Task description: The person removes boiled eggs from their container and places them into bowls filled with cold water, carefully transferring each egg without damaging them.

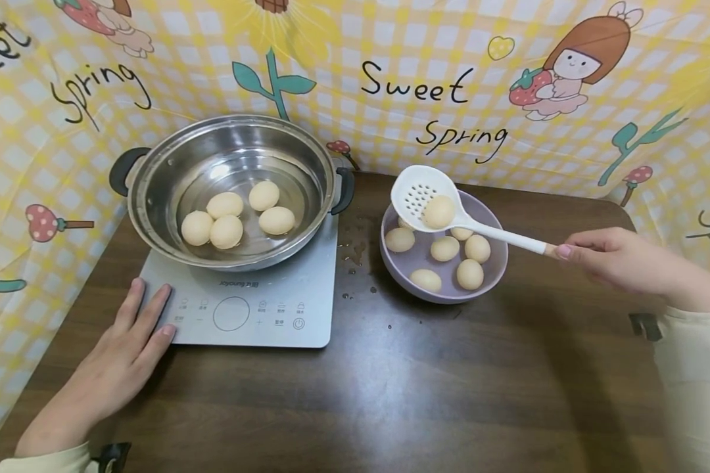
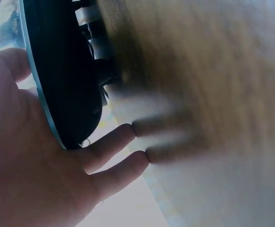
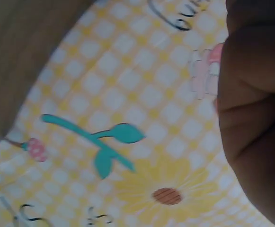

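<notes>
The right hand (image 1: 618, 259) grips the wooden end of a white slotted ladle (image 1: 503, 236), its bowl over the back left of a purple bowl (image 1: 444, 297). One egg (image 1: 439, 212) lies in the ladle; several eggs (image 1: 445, 249) are in the bowl below. Curled fingers (image 3: 255, 113) fill the right side of the right wrist view, which does not show the ladle. The left hand (image 1: 115, 355) rests with spread fingers at the front left edge of the white induction cooker (image 1: 242, 332). In the left wrist view, the left hand (image 2: 42, 165) touches the cooker's edge.
A steel pot (image 1: 231, 263) with two black handles stands on the cooker, holding water and several eggs (image 1: 277, 221). Water drops lie on the brown table (image 1: 390, 394) between cooker and bowl. A yellow checked cloth (image 1: 355, 79) hangs behind and at both sides.
</notes>
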Motion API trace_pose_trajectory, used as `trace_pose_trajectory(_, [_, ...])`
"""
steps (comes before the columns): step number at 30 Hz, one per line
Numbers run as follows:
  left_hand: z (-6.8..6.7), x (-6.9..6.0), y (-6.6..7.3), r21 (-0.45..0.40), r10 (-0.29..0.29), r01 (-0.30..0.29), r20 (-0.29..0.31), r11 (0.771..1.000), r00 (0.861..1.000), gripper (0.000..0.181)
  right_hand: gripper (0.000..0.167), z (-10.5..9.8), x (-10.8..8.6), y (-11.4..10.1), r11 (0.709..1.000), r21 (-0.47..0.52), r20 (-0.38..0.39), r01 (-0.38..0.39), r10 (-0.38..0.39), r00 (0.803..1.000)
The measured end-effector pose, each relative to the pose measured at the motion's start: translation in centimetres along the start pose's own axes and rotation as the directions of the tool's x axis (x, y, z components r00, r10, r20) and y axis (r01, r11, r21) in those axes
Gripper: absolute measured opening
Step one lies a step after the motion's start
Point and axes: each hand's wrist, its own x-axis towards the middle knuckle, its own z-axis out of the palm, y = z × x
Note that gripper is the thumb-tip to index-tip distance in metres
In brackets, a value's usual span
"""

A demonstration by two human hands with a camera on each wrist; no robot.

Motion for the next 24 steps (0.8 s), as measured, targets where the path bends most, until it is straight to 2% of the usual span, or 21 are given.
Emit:
trace_pose_trajectory(5, [-0.1,-0.1,0.0,0.003,-0.004,0.004,0.008,1.000,1.000,0.064,0.019,0.8,-0.1,1.7,0.998,0.041,0.009,-0.052,0.052,0.999])
trace_pose_trajectory(10, [-0.1,0.0,0.0,0.000,-0.003,0.003,0.010,1.000,1.000,0.064,0.027,1.5,-0.2,2.3,0.994,-0.017,0.007,-0.110,0.110,0.994])
trace_pose_trajectory(13, [-0.1,0.0,0.0,-0.004,-0.003,0.003,0.014,1.000,1.000,0.064,0.029,1.9,-0.2,2.5,0.991,-0.078,-0.037,-0.113,0.110,0.993])
trace_pose_trajectory(18, [0.0,-0.1,-0.1,-0.004,0.003,-0.003,0.009,1.000,1.000,0.064,0.025,2.5,-0.3,3.0,0.973,-0.224,-0.172,-0.052,0.013,0.985])
trace_pose_trajectory(20, [0.0,-0.1,0.0,-0.002,0.006,-0.006,0.004,1.000,1.000,0.064,0.022,2.7,-0.4,3.2,0.961,-0.276,-0.224,-0.033,-0.031,0.974])
trace_pose_trajectory(24, [0.0,0.0,0.0,-0.005,0.008,-0.008,0.004,1.000,1.000,0.064,0.018,2.9,-0.5,3.6,0.948,-0.318,-0.300,-0.006,-0.094,0.949])
